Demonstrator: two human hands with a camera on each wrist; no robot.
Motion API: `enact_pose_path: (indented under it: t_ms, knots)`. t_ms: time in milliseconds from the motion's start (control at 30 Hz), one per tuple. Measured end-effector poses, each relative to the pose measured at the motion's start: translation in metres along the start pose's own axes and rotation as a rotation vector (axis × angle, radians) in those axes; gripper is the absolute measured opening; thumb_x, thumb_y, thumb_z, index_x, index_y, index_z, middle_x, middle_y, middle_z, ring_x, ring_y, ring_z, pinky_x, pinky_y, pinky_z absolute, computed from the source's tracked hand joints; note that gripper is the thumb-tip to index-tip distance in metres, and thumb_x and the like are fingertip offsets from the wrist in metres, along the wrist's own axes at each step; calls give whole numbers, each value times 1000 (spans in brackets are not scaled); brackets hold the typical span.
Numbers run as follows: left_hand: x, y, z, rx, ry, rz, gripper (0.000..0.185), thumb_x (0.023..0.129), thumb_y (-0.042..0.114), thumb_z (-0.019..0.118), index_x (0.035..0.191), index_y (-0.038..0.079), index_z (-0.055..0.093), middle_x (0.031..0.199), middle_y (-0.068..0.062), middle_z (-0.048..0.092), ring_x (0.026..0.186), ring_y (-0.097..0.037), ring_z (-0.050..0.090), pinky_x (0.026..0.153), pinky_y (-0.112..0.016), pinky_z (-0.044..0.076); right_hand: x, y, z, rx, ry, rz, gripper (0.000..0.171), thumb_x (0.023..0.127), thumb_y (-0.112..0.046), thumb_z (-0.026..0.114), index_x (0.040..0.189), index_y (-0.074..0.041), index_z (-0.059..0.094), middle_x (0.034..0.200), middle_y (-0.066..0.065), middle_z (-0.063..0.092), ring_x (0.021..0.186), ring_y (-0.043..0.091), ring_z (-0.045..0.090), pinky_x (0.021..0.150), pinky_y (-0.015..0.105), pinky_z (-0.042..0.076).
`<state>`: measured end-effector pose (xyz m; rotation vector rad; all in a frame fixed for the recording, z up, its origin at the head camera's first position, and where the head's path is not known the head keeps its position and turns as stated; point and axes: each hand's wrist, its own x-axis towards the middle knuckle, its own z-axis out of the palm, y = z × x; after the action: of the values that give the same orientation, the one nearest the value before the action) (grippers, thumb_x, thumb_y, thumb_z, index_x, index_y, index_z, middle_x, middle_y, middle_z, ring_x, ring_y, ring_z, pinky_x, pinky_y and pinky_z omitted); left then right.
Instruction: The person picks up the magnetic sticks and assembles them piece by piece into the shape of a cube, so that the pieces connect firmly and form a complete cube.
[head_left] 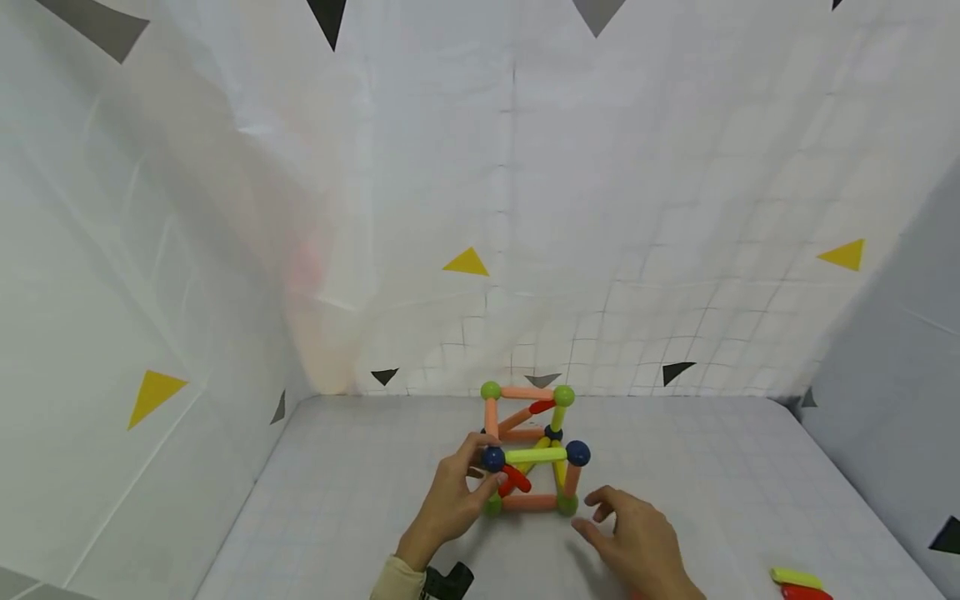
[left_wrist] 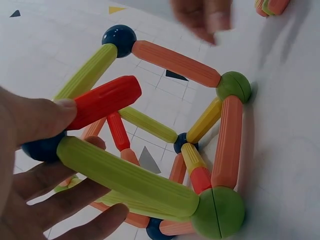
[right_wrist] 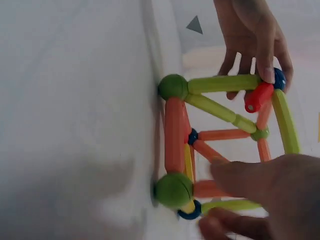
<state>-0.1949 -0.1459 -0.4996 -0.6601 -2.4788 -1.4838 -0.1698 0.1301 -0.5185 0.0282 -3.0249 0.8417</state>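
A box-like frame of magnetic rods and balls (head_left: 534,502) stands on the table, with orange, lime, yellow and red rods between green and dark blue balls. At its near upper left corner my left hand (head_left: 450,493) grips a blue ball (head_left: 493,458), thumb at the base of a short red rod (left_wrist: 107,101) and fingers behind. That red rod sticks out from the ball with its other end free. Just right of the frame's near lower green ball (right_wrist: 174,190), my right hand (head_left: 633,542) hovers with thumb and fingers loosely bent and apart, holding nothing.
Loose rods, one lime (head_left: 797,577) and one red (head_left: 806,592), lie on the table at the front right. White sheeting (head_left: 637,183) with yellow, black and grey triangles encloses the table at the back and sides.
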Motion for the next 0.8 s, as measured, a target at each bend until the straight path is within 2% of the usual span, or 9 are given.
enact_pose_path:
  t_ms: [67, 133, 233, 333, 433, 600, 733, 800]
  knots:
    - [0, 0, 0, -5, -2, -4, 40, 99, 12, 75, 133, 21, 56, 113, -1, 76, 98, -12, 72, 84, -32, 61, -2, 9, -5, -94, -148, 77, 51, 79, -52, 91, 108, -14, 74, 79, -4, 66, 69, 16, 54, 66, 36, 51]
    - [0, -1, 0, -8, -5, -7, 39, 99, 12, 75, 133, 21, 56, 113, -1, 76, 98, -12, 72, 84, -33, 61, -5, 17, -4, -143, -258, 114, 58, 76, -57, 91, 109, -13, 73, 77, -1, 64, 70, 18, 55, 68, 38, 52]
    - [-1, -2, 0, -14, -7, -16, 39, 100, 13, 75, 133, 21, 56, 113, -1, 76, 98, -12, 72, 84, -32, 61, -11, 25, 2, -180, -351, 109, 56, 75, -57, 91, 106, -14, 73, 75, 0, 61, 69, 18, 54, 67, 36, 50]
    - [-1, -3, 0, -18, -10, -23, 40, 99, 13, 75, 133, 22, 56, 113, 0, 76, 99, -12, 72, 84, -31, 60, -15, 27, 9, -211, -372, 61, 48, 77, -51, 92, 103, -16, 73, 76, -1, 57, 68, 18, 52, 67, 35, 48]
    - [0, -4, 0, -21, -13, -28, 39, 100, 13, 74, 133, 23, 56, 114, 0, 76, 99, -13, 72, 85, -32, 60, -16, 27, 12, -230, -364, 25, 43, 78, -46, 93, 101, -17, 71, 78, -2, 58, 70, 18, 52, 69, 36, 51]
    - [0, -3, 0, -24, -18, -33, 39, 100, 14, 74, 133, 23, 56, 114, -1, 76, 101, -14, 72, 85, -32, 60, -15, 27, 11, -231, -361, -15, 43, 77, -46, 94, 101, -19, 71, 86, -3, 61, 74, 17, 55, 72, 39, 55]
    - [0, -4, 2, -34, -25, -37, 38, 101, 16, 74, 133, 24, 56, 115, -1, 76, 101, -13, 72, 85, -32, 60, -20, 29, 2, -223, -330, 30, 52, 73, -49, 95, 105, -19, 69, 93, 2, 57, 75, 18, 53, 69, 37, 53]
    - [0, -4, 2, -38, -27, -37, 37, 101, 16, 74, 132, 24, 56, 115, -1, 76, 101, -13, 72, 86, -33, 60, -23, 31, -2, -250, -329, 54, 56, 73, -52, 94, 105, -17, 66, 91, 4, 54, 73, 19, 51, 68, 37, 51]
